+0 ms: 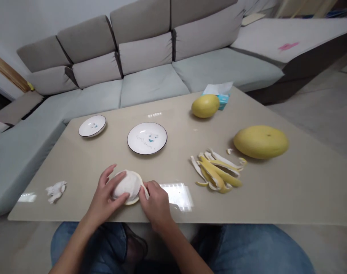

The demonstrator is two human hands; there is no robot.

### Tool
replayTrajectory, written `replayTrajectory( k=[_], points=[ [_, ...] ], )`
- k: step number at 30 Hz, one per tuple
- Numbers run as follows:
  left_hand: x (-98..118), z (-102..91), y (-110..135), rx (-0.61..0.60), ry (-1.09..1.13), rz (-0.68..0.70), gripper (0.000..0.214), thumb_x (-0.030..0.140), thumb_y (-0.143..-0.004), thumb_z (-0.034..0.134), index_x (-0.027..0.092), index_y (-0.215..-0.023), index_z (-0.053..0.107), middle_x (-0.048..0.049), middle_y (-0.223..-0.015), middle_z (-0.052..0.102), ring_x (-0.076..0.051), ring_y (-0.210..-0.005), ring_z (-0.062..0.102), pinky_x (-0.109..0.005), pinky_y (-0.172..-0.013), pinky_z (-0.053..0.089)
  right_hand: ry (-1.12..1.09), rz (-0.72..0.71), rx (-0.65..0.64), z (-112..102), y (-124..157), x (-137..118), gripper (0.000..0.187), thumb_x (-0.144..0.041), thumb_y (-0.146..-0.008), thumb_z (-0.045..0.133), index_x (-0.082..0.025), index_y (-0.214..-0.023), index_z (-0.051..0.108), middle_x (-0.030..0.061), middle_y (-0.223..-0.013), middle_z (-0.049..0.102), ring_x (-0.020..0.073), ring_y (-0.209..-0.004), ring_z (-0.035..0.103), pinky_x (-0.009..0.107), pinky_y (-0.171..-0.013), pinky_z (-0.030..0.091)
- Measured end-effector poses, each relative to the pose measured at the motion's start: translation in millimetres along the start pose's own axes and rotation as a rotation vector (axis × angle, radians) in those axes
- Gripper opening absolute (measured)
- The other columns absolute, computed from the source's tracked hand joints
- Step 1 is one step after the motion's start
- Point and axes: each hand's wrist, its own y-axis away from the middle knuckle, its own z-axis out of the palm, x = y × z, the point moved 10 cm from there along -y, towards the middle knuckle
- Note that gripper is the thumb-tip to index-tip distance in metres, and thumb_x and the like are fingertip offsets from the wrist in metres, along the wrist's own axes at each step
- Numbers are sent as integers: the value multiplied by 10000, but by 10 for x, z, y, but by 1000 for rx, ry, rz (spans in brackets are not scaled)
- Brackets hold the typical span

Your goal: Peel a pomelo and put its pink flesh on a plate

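Note:
Low over the near edge of the table, a partly peeled pomelo shows its white pith, with a rim of pale yellow rind around its right and lower side. My left hand is wrapped over the left of this fruit, fingers spread on top and thumb across the front. At its right edge my right hand pinches a strip of peel that curves away from the pith. A pile of yellow-and-white peel strips lies to the right of my hands.
Two whole yellow pomelos stand on the right of the glossy table, one beside a blue tissue pack. Two white plates lie beyond my hands. A crumpled tissue is at left. A grey sofa borders the far side.

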Motion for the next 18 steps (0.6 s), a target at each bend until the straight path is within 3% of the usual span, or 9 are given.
replayTrajectory(
  k=[4,10,18],
  points=[
    [-48,87,91,-16,-16,-112,498,313,-896,609,330,-1378,485,-92,-1502,364,-291,-1386,391,-501,-1120,381,16,30,-34,27,89,-82,145,-169,-873,510,-177,-826,647,34,-723,609,178,-657,570,266,-614,403],
    [-181,106,-77,-7,17,-116,478,297,-794,696,270,-1253,566,-94,-1323,517,-287,-1253,512,-494,-1089,411,-6,43,-117,106,99,-196,412,-162,-857,490,-145,-1264,553,93,-995,625,220,-859,601,307,-718,473],
    [-86,138,-181,-51,33,-64,449,275,-773,713,282,-1205,589,-101,-1332,511,-292,-1236,516,-484,-1051,427,-2,19,-70,146,-31,-27,226,-119,-842,449,-164,-941,647,57,-804,597,190,-733,570,269,-645,441]
  ],
)
